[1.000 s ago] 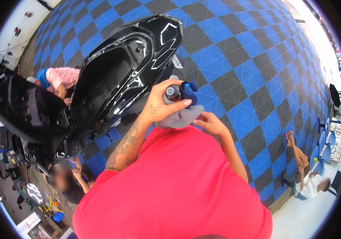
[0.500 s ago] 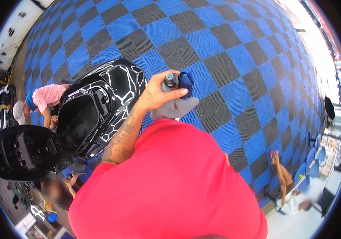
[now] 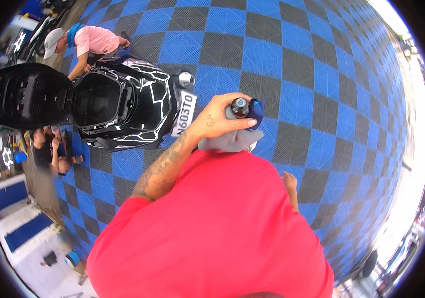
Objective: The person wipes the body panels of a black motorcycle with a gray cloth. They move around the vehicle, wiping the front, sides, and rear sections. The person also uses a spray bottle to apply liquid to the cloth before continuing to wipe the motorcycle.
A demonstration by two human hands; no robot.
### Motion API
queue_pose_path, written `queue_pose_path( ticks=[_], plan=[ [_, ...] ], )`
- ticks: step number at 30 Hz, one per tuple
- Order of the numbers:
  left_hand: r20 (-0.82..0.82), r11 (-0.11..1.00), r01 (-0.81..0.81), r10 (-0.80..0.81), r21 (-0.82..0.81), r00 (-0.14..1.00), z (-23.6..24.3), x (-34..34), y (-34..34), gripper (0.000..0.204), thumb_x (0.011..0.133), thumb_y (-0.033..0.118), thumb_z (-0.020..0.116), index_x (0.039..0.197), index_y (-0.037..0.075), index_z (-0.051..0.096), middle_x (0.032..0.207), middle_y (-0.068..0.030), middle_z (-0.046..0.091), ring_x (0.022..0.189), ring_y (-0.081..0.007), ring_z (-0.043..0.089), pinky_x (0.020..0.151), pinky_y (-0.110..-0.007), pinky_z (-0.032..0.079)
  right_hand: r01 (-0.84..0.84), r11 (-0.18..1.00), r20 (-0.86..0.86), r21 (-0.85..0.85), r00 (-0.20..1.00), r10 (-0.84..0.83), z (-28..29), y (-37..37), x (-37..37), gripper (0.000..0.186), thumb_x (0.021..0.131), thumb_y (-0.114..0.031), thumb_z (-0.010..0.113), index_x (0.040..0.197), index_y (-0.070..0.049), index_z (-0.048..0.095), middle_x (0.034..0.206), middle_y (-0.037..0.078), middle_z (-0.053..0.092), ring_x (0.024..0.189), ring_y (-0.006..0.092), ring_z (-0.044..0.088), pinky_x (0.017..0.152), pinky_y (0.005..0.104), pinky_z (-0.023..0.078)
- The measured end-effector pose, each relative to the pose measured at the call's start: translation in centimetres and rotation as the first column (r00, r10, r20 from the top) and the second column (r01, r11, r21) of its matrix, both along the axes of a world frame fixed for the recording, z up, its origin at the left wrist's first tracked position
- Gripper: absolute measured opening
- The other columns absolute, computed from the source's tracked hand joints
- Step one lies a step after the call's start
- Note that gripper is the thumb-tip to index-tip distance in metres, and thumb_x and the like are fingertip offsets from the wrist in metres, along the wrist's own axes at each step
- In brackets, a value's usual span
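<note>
My left hand (image 3: 225, 116) is closed round a small dark bottle with a black cap (image 3: 240, 106), held upright in front of my body. Bunched against the bottle in the same grip is a dark blue cloth (image 3: 257, 110). Below the fingers hangs a soft grey cloth (image 3: 231, 141), which seems held with them. My right hand (image 3: 289, 180) hangs low at my right side, away from the bottle; its fingers are too small and partly hidden to read. To my left stands a glossy black scooter (image 3: 155, 99) with white line patterns, its seat (image 3: 29, 97) raised over an open storage well (image 3: 98, 99).
A person in a pink shirt (image 3: 96, 39) bends at the scooter's far side. Another person in dark clothes (image 3: 43, 149) sits low at its near side. Blue and black checkered floor tiles (image 3: 302, 79) spread ahead and right. A white number plate (image 3: 185, 113) faces me at the scooter's rear.
My view has turned, so the scooter sits straighter across the left and its plate shows. My left hand still grips the bottle and cloths. My right hand has come into view.
</note>
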State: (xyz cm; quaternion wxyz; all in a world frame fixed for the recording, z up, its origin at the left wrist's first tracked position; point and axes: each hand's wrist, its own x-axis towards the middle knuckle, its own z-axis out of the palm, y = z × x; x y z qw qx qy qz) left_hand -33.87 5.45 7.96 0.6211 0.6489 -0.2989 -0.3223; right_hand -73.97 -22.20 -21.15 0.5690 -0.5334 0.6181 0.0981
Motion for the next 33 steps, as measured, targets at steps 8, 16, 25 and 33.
queue_pose_path(
  ticks=[8, 16, 25, 33],
  plan=[
    [-0.040, 0.930, -0.366, 0.366, 0.000, 0.930, -0.1, -0.5, -5.0, 0.045, 0.076, 0.024, 0.084, 0.110, 0.000, 0.067, 0.099, -0.0061, 0.070, 0.092, -0.0132, 0.064, 0.087, -0.031, 0.051, -0.336, 0.942, -0.105, -0.019, 0.937, 0.332, 0.8, -18.5, 16.3, 0.037, 0.090, -0.035, 0.067, 0.116, -0.009, 0.065, 0.085, 0.005, 0.068, 0.069, 0.0147, 0.062, 0.059, 0.0362, 0.050],
    [0.053, 0.806, -0.592, 0.591, 0.012, 0.805, -1.3, 4.4, -8.0, 0.049, 0.075, 0.027, 0.085, 0.110, -0.002, 0.067, 0.099, -0.0070, 0.069, 0.094, -0.0131, 0.063, 0.087, -0.030, 0.050, -0.753, 0.647, 0.236, -0.116, 0.612, 0.755, 4.1, -15.1, 44.6, 0.033, 0.091, -0.034, 0.068, 0.113, -0.009, 0.068, 0.089, 0.004, 0.069, 0.074, 0.0127, 0.065, 0.058, 0.0274, 0.049],
    [0.063, 0.771, -0.637, 0.637, -0.026, 0.768, -0.9, 19.5, -10.2, 0.044, 0.076, 0.019, 0.085, 0.111, 0.001, 0.066, 0.102, -0.0038, 0.067, 0.096, -0.0126, 0.062, 0.091, -0.030, 0.049, -0.814, 0.573, 0.058, -0.098, 0.570, 0.820, 0.0, -22.7, 56.2, 0.030, 0.089, -0.032, 0.071, 0.105, -0.007, 0.069, 0.078, 0.004, 0.066, 0.060, 0.0132, 0.061, 0.046, 0.0290, 0.046],
    [0.097, 0.664, -0.747, 0.746, -0.025, 0.659, -0.4, 29.6, -11.5, 0.047, 0.074, 0.022, 0.086, 0.110, 0.001, 0.066, 0.102, -0.0037, 0.066, 0.096, -0.0133, 0.061, 0.089, -0.030, 0.049, -0.966, 0.256, -0.159, 0.044, 0.246, 0.956, -5.9, -33.2, 61.0, 0.024, 0.090, -0.027, 0.065, 0.102, -0.007, 0.068, 0.075, 0.007, 0.066, 0.058, 0.0184, 0.062, 0.044, 0.0341, 0.048]
  ],
)
